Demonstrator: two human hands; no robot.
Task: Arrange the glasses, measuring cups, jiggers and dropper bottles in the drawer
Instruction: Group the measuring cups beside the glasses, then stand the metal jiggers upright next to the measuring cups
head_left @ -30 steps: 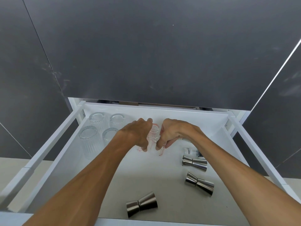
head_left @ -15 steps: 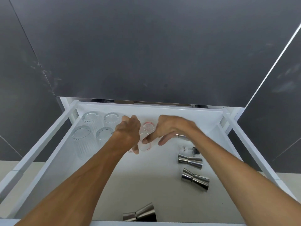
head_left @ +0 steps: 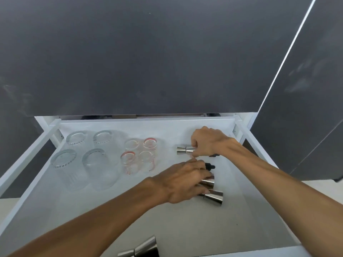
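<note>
Inside the open white drawer (head_left: 55,201), several ribbed glasses (head_left: 64,160) stand upside down at the back left. Beside them stand several small measuring cups (head_left: 138,154) with red markings. My right hand (head_left: 206,140) grips a steel jigger (head_left: 182,150) lying at the back right. My left hand (head_left: 185,179) closes on another jigger (head_left: 208,183), with a third jigger (head_left: 213,197) lying right beside it. A dropper bottle's black cap (head_left: 209,166) pokes out behind my left fingers. A further jigger (head_left: 141,248) lies at the drawer's front edge.
A dark grey cabinet front (head_left: 148,52) rises directly behind the drawer. White drawer rails (head_left: 24,164) run along both sides. Bare drawer floor (head_left: 185,229) stretches across the front middle. A small dark object (head_left: 214,155) shows under my right wrist.
Both hands left the measuring cups and moved right. My right hand took hold of a jigger at the back, my left hand reached onto the jiggers in the middle right.
</note>
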